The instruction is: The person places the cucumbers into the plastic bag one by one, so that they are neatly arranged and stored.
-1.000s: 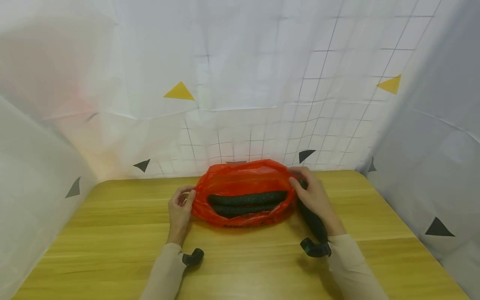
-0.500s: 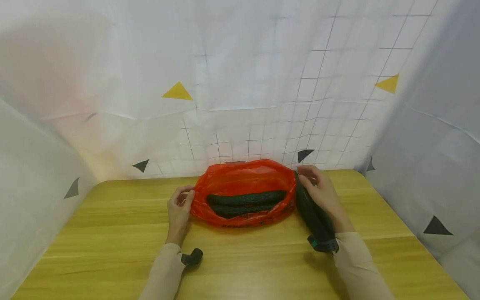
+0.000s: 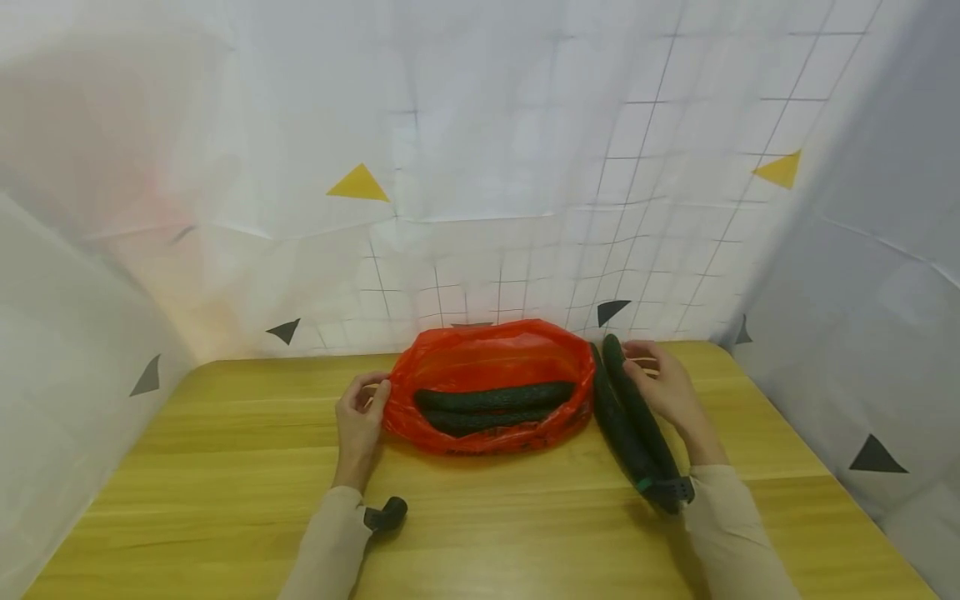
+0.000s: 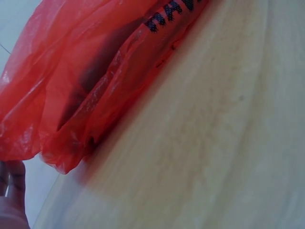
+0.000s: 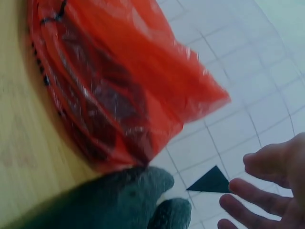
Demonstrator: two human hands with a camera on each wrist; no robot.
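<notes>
A red plastic bag point(image 3: 480, 354) lies with its mouth spread wide, two dark green cucumbers point(image 3: 495, 397) side by side inside it. At the bag's left edge, my left hand point(image 3: 362, 421) pinches the plastic between thumb and fingers. Two more cucumbers point(image 3: 617, 429) lie on the table just right of the bag, pointing away from me. My right hand point(image 3: 666, 387) is beside the far end of the outer cucumber point(image 3: 636, 400). In the right wrist view its fingers point(image 5: 252, 193) are parted and hold nothing, apart from the cucumber tips point(image 5: 172, 212).
The wooden table point(image 3: 510, 533) ends at a white sheet wall point(image 3: 480, 275) behind the bag. Similar sheeting point(image 3: 885, 333) closes off the right side. Each wrist carries a small black camera, the left camera point(image 3: 386, 514) standing out over the table.
My right hand has let go of the bag's right edge and moved right, past the two outside cucumbers, uncovering them. The left hand stays at the bag.
</notes>
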